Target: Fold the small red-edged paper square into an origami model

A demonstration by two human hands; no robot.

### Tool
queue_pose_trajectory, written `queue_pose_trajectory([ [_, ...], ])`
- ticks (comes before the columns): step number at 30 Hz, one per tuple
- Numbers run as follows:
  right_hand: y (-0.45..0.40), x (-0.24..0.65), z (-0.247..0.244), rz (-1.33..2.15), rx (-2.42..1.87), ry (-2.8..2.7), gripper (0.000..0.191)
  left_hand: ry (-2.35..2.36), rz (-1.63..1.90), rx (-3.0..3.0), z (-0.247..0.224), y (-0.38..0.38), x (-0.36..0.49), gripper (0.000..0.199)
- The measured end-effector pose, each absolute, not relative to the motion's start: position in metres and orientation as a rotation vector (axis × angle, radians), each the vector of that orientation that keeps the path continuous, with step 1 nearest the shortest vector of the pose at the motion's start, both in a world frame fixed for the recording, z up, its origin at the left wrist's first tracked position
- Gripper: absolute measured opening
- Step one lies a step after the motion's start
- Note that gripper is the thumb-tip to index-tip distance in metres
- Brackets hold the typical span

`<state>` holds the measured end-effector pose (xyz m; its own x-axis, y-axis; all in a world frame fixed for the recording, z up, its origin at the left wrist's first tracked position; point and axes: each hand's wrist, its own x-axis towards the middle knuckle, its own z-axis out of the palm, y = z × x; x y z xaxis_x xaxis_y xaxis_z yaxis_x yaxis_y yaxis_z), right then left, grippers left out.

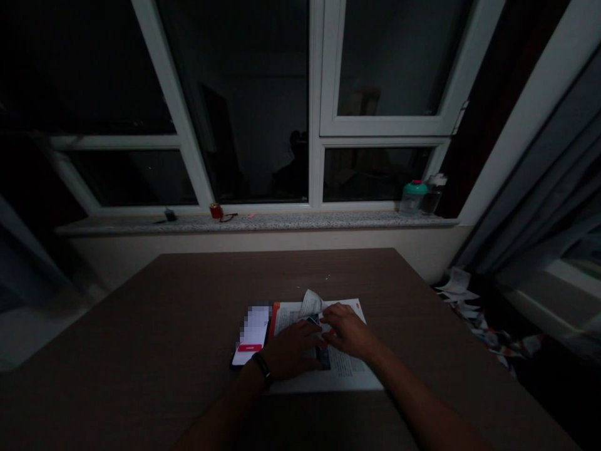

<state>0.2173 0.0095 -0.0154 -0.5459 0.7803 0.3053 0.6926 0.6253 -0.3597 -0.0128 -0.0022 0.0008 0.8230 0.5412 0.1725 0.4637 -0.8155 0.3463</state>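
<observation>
A printed magazine page [350, 369] with text, pictures and a red left edge lies flat on the table. A strip of paper [311, 303] curls up from its upper middle. My left hand [292, 352], with a dark band at the wrist, rests across the page with fingers stretched toward the centre. From the right comes my right hand [348, 329], its fingers bent and thumb close to them at the base of the curled paper, which it seems to pinch. The fingertips of both hands nearly meet. Dim light blurs the exact contact.
A phone [252, 329] with a lit screen lies left of the page. Tiny white scraps are on the brown table [201, 294] beyond it. The windowsill [291, 220] bears a red can [216, 211] and a teal-lidded bottle [413, 199]. Papers [455, 282] are heaped at right.
</observation>
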Motion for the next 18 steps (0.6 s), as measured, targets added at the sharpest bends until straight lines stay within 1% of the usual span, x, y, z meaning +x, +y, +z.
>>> queue_pose_trajectory([
  [6, 0.0094, 0.2156, -0.0142, 0.261, -1.215, -2.435, 0.037, 0.783, 0.350, 2.717, 0.0008, -0.0012, -0.0128, 0.038],
  [13, 0.0104, 0.2138, -0.0161, 0.235, -1.267, -2.404, 0.033, 0.769, 0.349, 2.720, -0.0017, 0.0002, -0.0142, 0.037],
  [18, 0.0137, 0.2142, -0.0190, 0.217, -1.296, -2.368, 0.026, 0.763, 0.349, 2.712, 0.0016, -0.0005, -0.0128, 0.037],
])
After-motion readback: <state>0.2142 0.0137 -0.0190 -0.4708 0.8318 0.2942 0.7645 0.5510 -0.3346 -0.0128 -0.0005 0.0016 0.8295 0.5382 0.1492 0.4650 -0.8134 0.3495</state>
